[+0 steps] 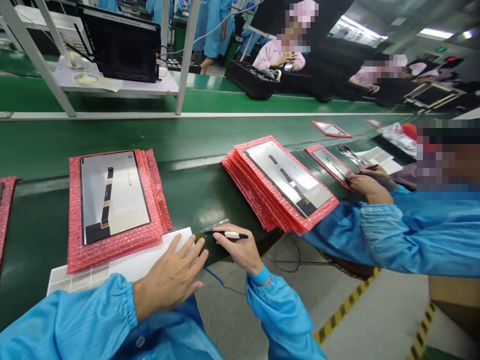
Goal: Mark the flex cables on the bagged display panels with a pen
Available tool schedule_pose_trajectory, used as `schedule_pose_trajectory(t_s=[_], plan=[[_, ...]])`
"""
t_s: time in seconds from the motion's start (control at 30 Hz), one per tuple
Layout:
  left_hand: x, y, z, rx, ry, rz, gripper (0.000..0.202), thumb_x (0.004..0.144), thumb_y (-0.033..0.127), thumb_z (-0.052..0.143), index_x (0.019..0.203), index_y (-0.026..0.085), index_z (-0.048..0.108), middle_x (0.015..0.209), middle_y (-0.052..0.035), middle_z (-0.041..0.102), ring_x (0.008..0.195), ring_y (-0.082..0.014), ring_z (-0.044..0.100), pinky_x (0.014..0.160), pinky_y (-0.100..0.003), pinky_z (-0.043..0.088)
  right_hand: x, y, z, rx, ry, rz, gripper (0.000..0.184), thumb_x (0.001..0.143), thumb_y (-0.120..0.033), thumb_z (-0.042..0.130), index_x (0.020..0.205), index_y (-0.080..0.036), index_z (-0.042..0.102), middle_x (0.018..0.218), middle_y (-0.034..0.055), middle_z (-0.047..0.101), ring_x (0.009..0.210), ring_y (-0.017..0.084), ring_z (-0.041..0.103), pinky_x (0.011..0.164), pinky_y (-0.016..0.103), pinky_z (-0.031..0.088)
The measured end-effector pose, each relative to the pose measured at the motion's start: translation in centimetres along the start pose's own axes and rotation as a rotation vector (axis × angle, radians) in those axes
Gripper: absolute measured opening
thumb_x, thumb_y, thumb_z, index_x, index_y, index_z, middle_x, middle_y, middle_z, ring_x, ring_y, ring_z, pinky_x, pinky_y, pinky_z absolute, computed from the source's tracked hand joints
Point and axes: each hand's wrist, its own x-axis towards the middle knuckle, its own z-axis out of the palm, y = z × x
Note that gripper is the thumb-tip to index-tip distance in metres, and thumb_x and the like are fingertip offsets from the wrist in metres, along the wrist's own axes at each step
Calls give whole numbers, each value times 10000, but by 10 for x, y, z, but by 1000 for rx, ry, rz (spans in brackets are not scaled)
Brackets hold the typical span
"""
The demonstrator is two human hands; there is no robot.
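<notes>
Fingers (225, 243), right hand (242, 252), pinch a pen (234, 234) at the belt's edge (272, 236).

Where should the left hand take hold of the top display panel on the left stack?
Take the red bubble bag by its near edge, coming from your side with the left hand: the padded border stands out around the display panel, so the hand stays off its bare face and the flat cable.

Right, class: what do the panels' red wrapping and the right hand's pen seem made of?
The red wrapping looks like glossy plastic bubble film, dimpled all over with small air cells. The pen seems smooth white plastic, by its even sheen, though that is uncertain.
</notes>
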Motion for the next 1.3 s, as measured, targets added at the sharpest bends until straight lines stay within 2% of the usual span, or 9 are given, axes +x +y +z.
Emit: schedule_pose_trajectory(t_s=[0.17,0.27,1.07,1.3], plan=[[1,-6,6,-52,8,5,576,1075,473,433,1566,173,444,1621,-141,459,1464,-366,441,1192,-589,276,6,8,6,-26,-7,-102,87,842,-289,789,855,-208,819,829,66,826,729,233,774,696,342,631],[-2,-8,7,-63,8,13,578,1066,467,455,1570,184,441,1641,-117,438,1465,-361,435,1200,-579,258,8,12,7,-31,-6,-129,112,858,-315,787,823,-212,810,810,66,823,710,230,766,683,340,624],[-1,-7,8,-75,2,8,563,1077,467,430,1558,174,463,1630,-110,458,1456,-360,438,1200,-570,226,11,14,0,-22,-102,-118,68,863,-255,775,849,-204,818,833,63,827,738,221,771,702,322,605],[-1,-8,9,-88,28,-3,584,1066,533,449,1535,188,489,1600,-112,498,1446,-343,457,1199,-545,242,11,16,0,-17,-100,-105,67,855,-267,785,848,-211,821,840,71,828,752,227,771,722,322,600]])
